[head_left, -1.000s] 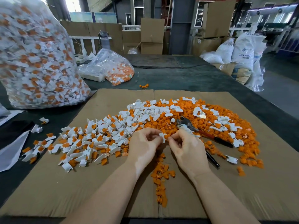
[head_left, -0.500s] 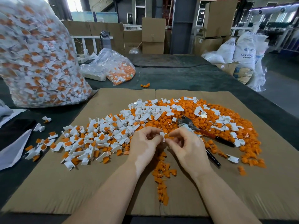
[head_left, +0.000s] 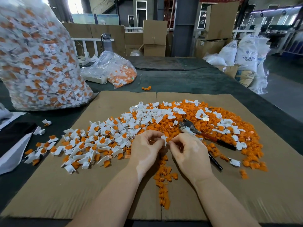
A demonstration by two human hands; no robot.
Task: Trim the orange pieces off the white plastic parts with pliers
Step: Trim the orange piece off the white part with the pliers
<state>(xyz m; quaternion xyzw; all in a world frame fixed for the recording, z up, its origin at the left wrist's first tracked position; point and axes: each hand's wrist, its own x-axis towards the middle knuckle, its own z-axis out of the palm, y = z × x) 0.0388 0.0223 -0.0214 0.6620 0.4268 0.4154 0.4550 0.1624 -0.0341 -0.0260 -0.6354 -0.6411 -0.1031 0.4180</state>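
Observation:
Between my two hands is one small white plastic part [head_left: 164, 138] with an orange piece [head_left: 167, 139] on its right side. My left hand [head_left: 146, 149] pinches the white part; my right hand [head_left: 188, 152] pinches the orange piece. Both hands hover over the middle of the cardboard sheet [head_left: 101, 185]. The pliers [head_left: 193, 130], with red and black handles, lie untouched on the orange pile just beyond my right hand. White parts with orange pieces [head_left: 91, 141] are heaped to the left. Loose orange pieces [head_left: 218, 122] cover the right.
A big clear bag of untrimmed parts [head_left: 37, 63] stands at the back left. A smaller bag [head_left: 114, 71] lies behind the cardboard. A trail of orange bits [head_left: 164, 182] runs toward me between my forearms. White sacks [head_left: 246, 58] and boxes stand at the back right.
Both hands have lifted slightly and stayed together on the same small part; the orange piece now shows between the fingertips. The pliers have not moved.

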